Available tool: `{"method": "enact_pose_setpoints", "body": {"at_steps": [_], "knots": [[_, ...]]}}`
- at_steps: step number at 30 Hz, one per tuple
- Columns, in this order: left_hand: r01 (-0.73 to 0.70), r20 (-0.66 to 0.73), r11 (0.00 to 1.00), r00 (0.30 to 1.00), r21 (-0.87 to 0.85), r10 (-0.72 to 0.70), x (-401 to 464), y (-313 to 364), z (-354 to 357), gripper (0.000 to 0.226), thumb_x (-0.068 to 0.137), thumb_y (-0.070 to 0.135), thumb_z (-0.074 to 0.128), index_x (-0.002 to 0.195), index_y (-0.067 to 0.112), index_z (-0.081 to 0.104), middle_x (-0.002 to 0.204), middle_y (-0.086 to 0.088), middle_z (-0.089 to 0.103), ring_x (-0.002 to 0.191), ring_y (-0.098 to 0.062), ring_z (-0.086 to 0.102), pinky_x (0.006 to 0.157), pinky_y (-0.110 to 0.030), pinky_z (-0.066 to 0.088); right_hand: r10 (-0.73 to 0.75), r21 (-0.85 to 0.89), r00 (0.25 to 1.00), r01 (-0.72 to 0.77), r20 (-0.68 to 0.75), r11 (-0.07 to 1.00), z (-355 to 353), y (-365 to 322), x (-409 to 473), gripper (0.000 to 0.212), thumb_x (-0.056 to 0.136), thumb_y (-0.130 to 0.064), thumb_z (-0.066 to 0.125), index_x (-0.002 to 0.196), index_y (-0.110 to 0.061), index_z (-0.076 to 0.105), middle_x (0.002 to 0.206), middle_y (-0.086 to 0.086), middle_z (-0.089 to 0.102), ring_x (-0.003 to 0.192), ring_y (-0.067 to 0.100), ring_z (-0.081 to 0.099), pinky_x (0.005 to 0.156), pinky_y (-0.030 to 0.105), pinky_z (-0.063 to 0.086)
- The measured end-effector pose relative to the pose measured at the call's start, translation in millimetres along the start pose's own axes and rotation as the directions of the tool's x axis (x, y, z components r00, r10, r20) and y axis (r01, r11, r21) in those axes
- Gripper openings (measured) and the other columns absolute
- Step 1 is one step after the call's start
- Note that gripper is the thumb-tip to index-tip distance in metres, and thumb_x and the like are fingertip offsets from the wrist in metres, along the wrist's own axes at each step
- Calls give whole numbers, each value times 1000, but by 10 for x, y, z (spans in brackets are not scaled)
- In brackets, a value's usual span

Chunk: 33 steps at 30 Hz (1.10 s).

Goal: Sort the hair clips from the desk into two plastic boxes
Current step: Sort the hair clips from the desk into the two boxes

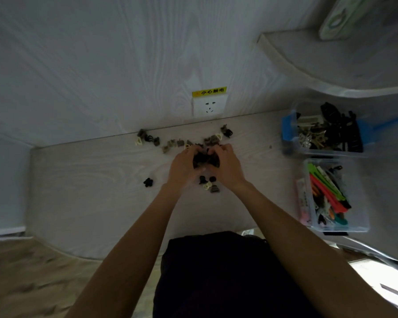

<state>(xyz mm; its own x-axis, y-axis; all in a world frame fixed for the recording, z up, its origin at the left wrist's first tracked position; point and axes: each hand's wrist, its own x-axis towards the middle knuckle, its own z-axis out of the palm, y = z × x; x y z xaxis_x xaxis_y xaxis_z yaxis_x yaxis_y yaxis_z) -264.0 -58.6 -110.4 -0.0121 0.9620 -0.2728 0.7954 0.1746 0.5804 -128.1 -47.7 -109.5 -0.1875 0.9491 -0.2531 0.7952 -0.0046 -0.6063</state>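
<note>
My left hand (182, 167) and my right hand (228, 167) are cupped together over the desk and hold a bunch of small dark hair clips (206, 160) between them. Several small brown, black and cream clips (170, 143) lie scattered along the back of the desk. A few more clips (209, 183) lie just below my hands, and one black clip (148, 182) sits alone to the left. At the right, a clear plastic box (287, 131) with blue latches holds dark clips. A second clear box (363, 226) nearer me holds long colourful clips.
The pale wood-grain desk (90, 191) meets a wall with a socket (209, 107) under a yellow label. A curved shelf (308, 65) hangs above the boxes at the right. My dark-clothed lap (216, 271) is below the desk's front edge.
</note>
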Motion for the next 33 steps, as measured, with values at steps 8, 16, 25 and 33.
{"method": "enact_pose_setpoints", "body": {"at_steps": [8,16,25,33], "knots": [[-54,-23,984,998,-167,51,-29,228,2,24,83,15,62,107,18,61,106,-4,66,99,-22,59,86,-34,47,117,297,992,-97,-50,950,-147,48,-84,27,79,-13,67,105,-15,59,108,11,57,93,19,55,80,27,46],[-315,-125,857,949,-407,289,-138,1062,83,23,84,11,64,107,12,60,98,8,59,88,1,55,78,-1,40,191,652,959,-10,-208,758,-936,357,-432,21,83,-1,63,95,-18,59,106,16,58,89,27,65,74,37,59],[-448,-166,832,894,-326,416,223,2376,542,34,81,10,59,115,4,59,109,-18,62,98,-27,61,84,-20,46,111,297,862,48,-494,954,-2091,1221,-413,25,78,-18,62,103,-12,61,106,14,60,95,27,60,87,35,50],[-490,-39,861,866,135,499,323,2429,798,47,89,26,55,134,19,45,129,-8,55,122,-27,47,97,-38,41,-54,10,914,64,-402,998,-2398,1757,-478,32,91,-1,48,122,-2,56,141,15,43,128,26,43,103,13,24]]}}
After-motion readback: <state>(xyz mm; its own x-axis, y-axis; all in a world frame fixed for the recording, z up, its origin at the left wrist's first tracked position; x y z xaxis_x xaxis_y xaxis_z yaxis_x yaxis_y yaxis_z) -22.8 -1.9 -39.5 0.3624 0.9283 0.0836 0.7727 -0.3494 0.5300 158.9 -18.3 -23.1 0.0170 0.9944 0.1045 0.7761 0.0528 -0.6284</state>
